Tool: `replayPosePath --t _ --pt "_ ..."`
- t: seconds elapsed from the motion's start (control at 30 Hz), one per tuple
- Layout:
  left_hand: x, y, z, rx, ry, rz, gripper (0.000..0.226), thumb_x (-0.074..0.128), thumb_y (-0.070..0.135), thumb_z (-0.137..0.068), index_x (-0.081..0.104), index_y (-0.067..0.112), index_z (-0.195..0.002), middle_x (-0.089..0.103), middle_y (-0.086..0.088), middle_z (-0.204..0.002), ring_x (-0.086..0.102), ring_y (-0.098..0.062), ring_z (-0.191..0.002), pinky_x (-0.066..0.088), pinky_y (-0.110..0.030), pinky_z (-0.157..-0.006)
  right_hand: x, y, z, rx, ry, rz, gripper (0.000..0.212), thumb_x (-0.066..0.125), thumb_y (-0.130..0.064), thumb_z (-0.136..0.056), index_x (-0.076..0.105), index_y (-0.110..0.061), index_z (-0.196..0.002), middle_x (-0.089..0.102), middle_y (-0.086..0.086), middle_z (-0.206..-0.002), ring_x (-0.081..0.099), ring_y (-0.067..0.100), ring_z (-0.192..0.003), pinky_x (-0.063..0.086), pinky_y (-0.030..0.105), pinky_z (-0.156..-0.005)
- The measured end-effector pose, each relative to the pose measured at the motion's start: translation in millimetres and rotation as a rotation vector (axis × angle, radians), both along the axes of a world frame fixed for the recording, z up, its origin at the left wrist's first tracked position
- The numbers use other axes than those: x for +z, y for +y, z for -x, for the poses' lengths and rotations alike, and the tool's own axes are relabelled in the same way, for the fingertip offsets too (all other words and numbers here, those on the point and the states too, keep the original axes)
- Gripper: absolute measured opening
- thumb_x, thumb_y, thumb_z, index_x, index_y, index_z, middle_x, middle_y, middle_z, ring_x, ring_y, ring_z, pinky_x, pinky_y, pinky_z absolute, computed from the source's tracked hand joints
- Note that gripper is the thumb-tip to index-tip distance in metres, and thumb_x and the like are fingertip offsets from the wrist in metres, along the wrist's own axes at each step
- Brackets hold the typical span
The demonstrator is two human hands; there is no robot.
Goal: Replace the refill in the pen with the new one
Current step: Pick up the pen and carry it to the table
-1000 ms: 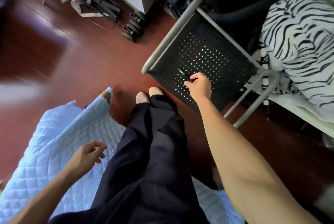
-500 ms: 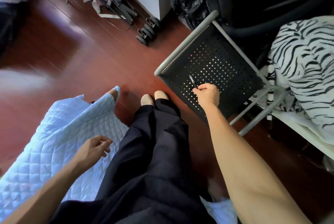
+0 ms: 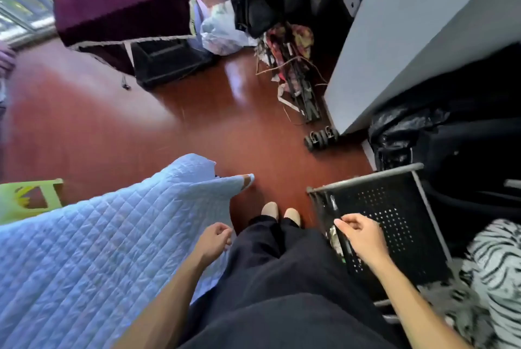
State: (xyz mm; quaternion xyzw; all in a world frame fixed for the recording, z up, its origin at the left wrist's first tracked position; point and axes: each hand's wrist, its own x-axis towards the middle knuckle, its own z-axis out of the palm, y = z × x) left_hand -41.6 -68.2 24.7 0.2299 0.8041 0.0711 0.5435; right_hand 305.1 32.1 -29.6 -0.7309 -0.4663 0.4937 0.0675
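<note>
Two bare hands hang over the person's lap. At about four o'clock the right hand [image 3: 362, 237] sits over the near edge of a black perforated stool seat [image 3: 394, 207], its thumb and forefinger pinched together; a dark pen [image 3: 335, 209] lies blurred along the seat's left edge at that hand's eleven o'clock, and whether the fingertips actually grip it I cannot tell. The left hand [image 3: 212, 241], fingers loosely curled and holding nothing, rests beside a pale blue quilt [image 3: 98, 236], just left of the dark trousers [image 3: 282, 278]
</note>
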Motion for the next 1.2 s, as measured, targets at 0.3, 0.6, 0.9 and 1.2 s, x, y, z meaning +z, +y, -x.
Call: replayPosePath --t 0.3,0.6,0.9,1.2 --pt "-17.4 -81.6 19.2 0.270 0.009 0.082 0.031 0.054 0.008 -0.099 0.057 0.014 -0.069 0.053 0.002 -0.055 0.044 -0.012 -0.049 0.033 -0.027 -0.051 16.4 62.8 53.1 0.280 0.042 -0.009 0.011 0.085 -0.022 -0.091 0.076 -0.025 -0.086 0.079 0.001 -0.084 0.074 0.026 -0.086 0.057 0.044 -0.084" --pt "-30.6 -49.6 62.8 0.360 0.037 0.181 0.038 0.063 0.004 -0.094 0.062 0.018 -0.059 0.064 0.002 -0.064 0.053 -0.009 -0.065 0.039 -0.017 -0.057 22.0 155.0 127.8 0.353 0.026 -0.046 0.008 0.082 -0.025 -0.094 0.075 -0.027 -0.089 0.079 -0.002 -0.088 0.074 0.021 -0.090 0.057 0.037 -0.081" --pt "-19.3 132.7 179.2 0.250 0.012 -0.019 0.033 0.052 0.009 -0.095 0.054 0.020 -0.064 0.057 0.004 -0.057 0.047 -0.007 -0.054 0.039 -0.021 -0.054 51.2 261.7 228.1 0.302 0.022 -0.088 0.004 0.077 -0.026 -0.099 0.076 -0.023 -0.100 0.078 0.000 -0.099 0.072 0.021 -0.099 0.056 0.039 -0.091" --pt "7.8 291.2 269.8 0.497 0.002 -0.220 0.018 0.052 0.008 -0.100 0.067 0.000 -0.100 0.064 -0.009 -0.080 0.059 -0.013 -0.065 0.046 -0.012 -0.053 44.2 376.9 342.1 0.437 0.086 -0.064 0.006 0.075 -0.028 -0.100 0.076 -0.023 -0.102 0.077 -0.007 -0.099 0.070 0.010 -0.097 0.049 0.019 -0.075"
